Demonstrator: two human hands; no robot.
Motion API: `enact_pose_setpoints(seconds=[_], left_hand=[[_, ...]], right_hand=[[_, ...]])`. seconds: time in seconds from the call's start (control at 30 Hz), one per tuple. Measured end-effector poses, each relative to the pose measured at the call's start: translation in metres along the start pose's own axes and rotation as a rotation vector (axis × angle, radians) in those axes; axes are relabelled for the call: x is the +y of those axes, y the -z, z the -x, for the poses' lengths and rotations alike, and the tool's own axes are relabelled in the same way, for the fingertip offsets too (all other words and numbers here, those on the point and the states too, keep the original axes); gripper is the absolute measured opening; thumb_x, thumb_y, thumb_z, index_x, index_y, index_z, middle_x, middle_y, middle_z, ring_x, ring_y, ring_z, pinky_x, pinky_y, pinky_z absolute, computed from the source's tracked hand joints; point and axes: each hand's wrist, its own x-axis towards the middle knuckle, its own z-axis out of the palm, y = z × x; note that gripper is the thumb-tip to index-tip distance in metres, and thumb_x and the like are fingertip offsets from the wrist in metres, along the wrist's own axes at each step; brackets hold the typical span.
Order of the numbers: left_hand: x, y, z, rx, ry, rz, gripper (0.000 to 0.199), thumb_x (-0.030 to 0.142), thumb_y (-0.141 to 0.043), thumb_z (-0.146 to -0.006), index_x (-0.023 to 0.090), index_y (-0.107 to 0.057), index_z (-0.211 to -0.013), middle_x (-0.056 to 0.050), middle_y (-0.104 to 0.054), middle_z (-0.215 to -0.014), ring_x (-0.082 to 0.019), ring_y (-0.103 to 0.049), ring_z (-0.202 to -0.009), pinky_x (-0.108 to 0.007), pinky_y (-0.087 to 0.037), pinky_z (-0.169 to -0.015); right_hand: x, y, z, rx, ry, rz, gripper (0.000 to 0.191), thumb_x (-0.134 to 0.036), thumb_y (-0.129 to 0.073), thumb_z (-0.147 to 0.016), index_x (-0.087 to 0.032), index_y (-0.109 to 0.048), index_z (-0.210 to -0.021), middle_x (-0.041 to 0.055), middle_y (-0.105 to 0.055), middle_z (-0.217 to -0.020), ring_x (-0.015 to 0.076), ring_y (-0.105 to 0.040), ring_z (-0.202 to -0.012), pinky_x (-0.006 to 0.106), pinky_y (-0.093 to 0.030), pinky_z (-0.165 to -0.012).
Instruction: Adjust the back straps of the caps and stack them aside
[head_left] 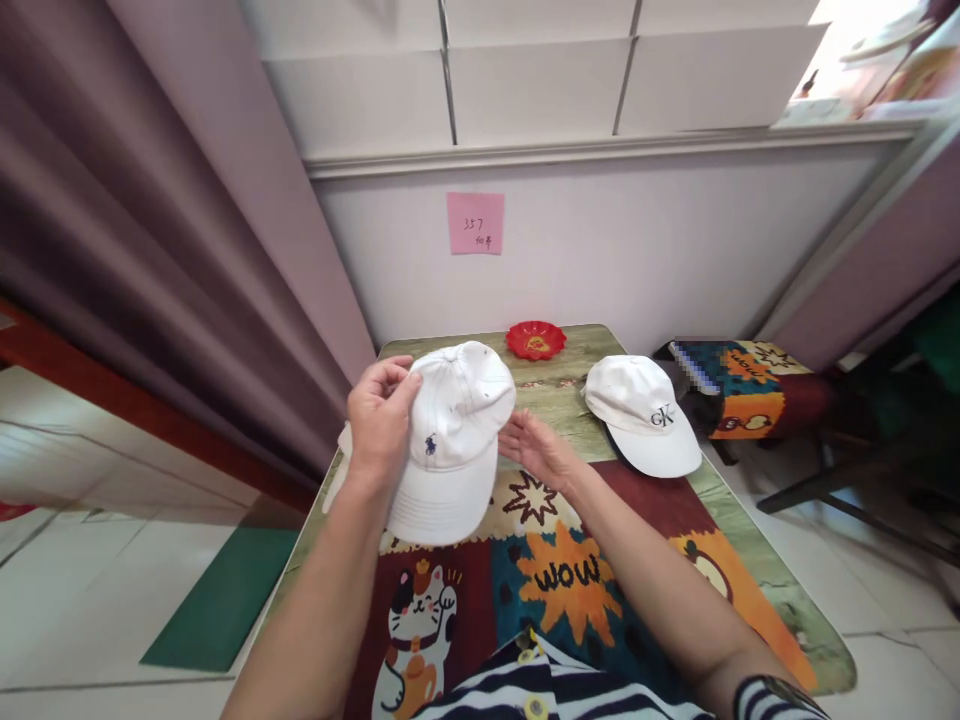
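Note:
A white cap (pixel 456 420) with a small dark blue emblem is held above the table, its brim toward me. My left hand (pixel 381 415) pinches the cap's left side between thumb and fingers. At the cap's right side is my right hand (pixel 534 447), its fingers extended and partly behind the cap. I cannot tell whether they touch it. A second white cap (pixel 641 415) with dark letters rests on the right side of the table. Part of another white item (pixel 337 480) shows at the left edge, mostly hidden by my left hand and arm.
A red scalloped dish (pixel 535 341) sits at the table's back. A patterned mat (pixel 574 570) covers the front of the wooden-look table (pixel 795 600). The wall behind bears a pink note (pixel 476 224). To the right stands a stool with a patterned cover (pixel 754 385); a purple curtain (pixel 225 180) hangs left.

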Motion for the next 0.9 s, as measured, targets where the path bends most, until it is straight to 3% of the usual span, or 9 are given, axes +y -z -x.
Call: enact_pose_setpoints(seconds=[0.13,0.2,0.33,0.4,0.47,0.53,0.6,0.73,0.9], left_hand=[[-0.027,-0.026,0.021,-0.156,0.298,0.329,0.025,0.034,-0.072,-0.072,0.017,-0.054,-0.067,-0.005,-0.068,-0.094,-0.020,-0.064,-0.091,-0.032,-0.050,-0.084],[-0.042,-0.029,0.030,-0.238,0.415,0.371,0.029,0.039,-0.077,-0.069,0.017,-0.059,-0.071,-0.004,-0.068,-0.088,-0.019,-0.064,-0.087,-0.030,-0.050,-0.080],[-0.071,-0.025,0.049,-0.322,0.747,0.449,0.049,0.063,-0.071,-0.072,0.017,-0.064,-0.088,-0.009,-0.070,-0.098,-0.024,-0.066,-0.091,-0.035,-0.054,-0.072],[-0.082,-0.027,0.062,-0.454,0.952,0.525,0.060,0.074,-0.060,-0.075,0.016,-0.065,-0.090,-0.014,-0.072,-0.098,-0.029,-0.069,-0.091,-0.042,-0.056,-0.072],[-0.085,-0.034,0.077,-0.672,1.071,0.663,0.072,0.081,-0.046,-0.078,0.015,-0.068,-0.096,-0.018,-0.074,-0.098,-0.033,-0.070,-0.096,-0.048,-0.056,-0.079],[-0.082,-0.041,0.087,-0.831,1.065,0.883,0.080,0.081,-0.035,-0.083,0.014,-0.069,-0.109,-0.020,-0.074,-0.108,-0.035,-0.067,-0.109,-0.050,-0.051,-0.093],[-0.075,-0.046,0.091,-0.857,1.003,1.135,0.082,0.078,-0.029,-0.087,0.013,-0.064,-0.124,-0.019,-0.070,-0.121,-0.036,-0.059,-0.124,-0.051,-0.041,-0.106],[-0.067,-0.046,0.089,-0.736,0.928,1.450,0.076,0.070,-0.030,-0.092,0.014,-0.059,-0.134,-0.016,-0.065,-0.133,-0.035,-0.045,-0.137,-0.052,-0.026,-0.117],[-0.064,-0.044,0.094,-0.520,0.835,1.458,0.070,0.072,-0.046,-0.085,0.018,-0.067,-0.125,-0.011,-0.071,-0.124,-0.035,-0.043,-0.139,-0.048,-0.026,-0.119]], right_hand=[[0.005,0.003,-0.012,-0.102,-0.013,-0.260,0.062,-0.067,-0.058,-0.082,-0.020,-0.063,-0.121,0.0101,-0.071,-0.120,0.0294,-0.058,-0.125,0.048,-0.041,-0.110],[0.000,0.007,-0.013,-0.086,-0.008,-0.298,0.059,-0.063,-0.052,-0.087,-0.018,-0.062,-0.124,0.0107,-0.071,-0.121,0.0293,-0.056,-0.127,0.048,-0.039,-0.112],[-0.016,0.012,-0.008,-0.048,0.017,-0.315,0.067,-0.066,-0.043,-0.090,-0.015,-0.059,-0.130,0.0119,-0.069,-0.125,0.0293,-0.055,-0.129,0.048,-0.035,-0.114],[-0.022,0.010,-0.005,-0.021,0.069,-0.333,0.070,-0.069,-0.040,-0.090,-0.017,-0.058,-0.133,0.0104,-0.069,-0.126,0.0287,-0.054,-0.130,0.048,-0.033,-0.116],[-0.025,0.006,-0.001,-0.002,0.109,-0.368,0.070,-0.070,-0.037,-0.091,-0.019,-0.059,-0.132,0.0090,-0.069,-0.126,0.0281,-0.053,-0.131,0.048,-0.032,-0.116],[-0.026,0.001,0.002,0.001,0.124,-0.410,0.066,-0.067,-0.033,-0.093,-0.019,-0.061,-0.130,0.0081,-0.069,-0.126,0.0276,-0.052,-0.132,0.047,-0.032,-0.117],[-0.024,-0.002,0.006,-0.020,0.114,-0.437,0.065,-0.065,-0.030,-0.095,-0.020,-0.062,-0.128,0.0078,-0.069,-0.127,0.0273,-0.051,-0.133,0.047,-0.031,-0.117],[-0.019,0.006,0.012,-0.009,0.097,-0.418,0.066,-0.067,-0.032,-0.093,-0.021,-0.061,-0.129,0.0071,-0.068,-0.127,0.0279,-0.051,-0.133,0.048,-0.032,-0.117],[-0.016,0.024,0.012,0.108,0.133,-0.302,0.063,-0.065,-0.035,-0.092,-0.023,-0.061,-0.130,0.0069,-0.069,-0.125,0.0281,-0.052,-0.132,0.048,-0.036,-0.114]])
